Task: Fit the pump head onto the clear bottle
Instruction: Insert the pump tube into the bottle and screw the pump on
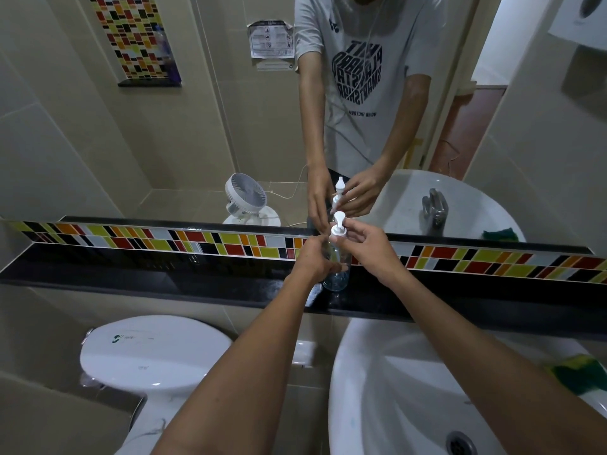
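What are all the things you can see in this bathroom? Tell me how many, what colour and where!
clear plastic bottle: one, see-through, standing on the shelf
white pump head: one, white, on the bottle's top
black glossy shelf: one, black, below the mirror
white toilet lid: one, white, lower left
white round sink: one, white, lower right
green and yellow sponge: one, on the sink's right rim
left hand: around the bottle
right hand: at the pump head

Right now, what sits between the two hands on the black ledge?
In the head view, the clear bottle stands upright on the black ledge between them: the left hand wraps its body, and the right hand holds the white pump head at its neck.
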